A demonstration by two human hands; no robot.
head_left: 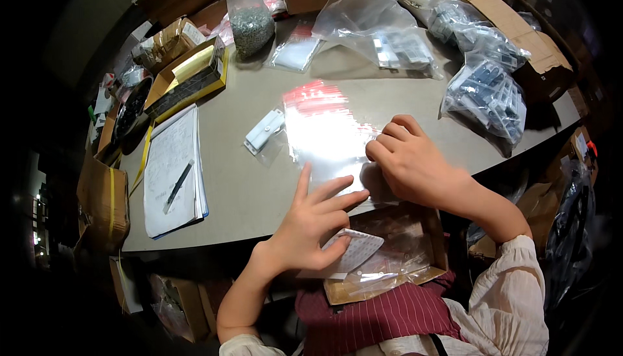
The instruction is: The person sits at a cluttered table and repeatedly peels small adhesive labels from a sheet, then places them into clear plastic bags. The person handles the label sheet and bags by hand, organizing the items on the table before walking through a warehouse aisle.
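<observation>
A fanned stack of clear zip bags with red-striped tops lies on the table, glaring with reflected light. My left hand spreads its outer fingers over the stack's near edge. Between its thumb and index finger is a white sticker sheet with rows of small marks, hanging past the table edge. My right hand is closed, its fingertips pinched at the stack's right edge; what they grip is hidden. Left of the stack, a small white plastic part rests on a clear bag.
An open cardboard box with clear bags sits at my lap. A notepad with a pen lies left. Behind are a bag of small metal pieces, a yellow-black box and bagged grey parts.
</observation>
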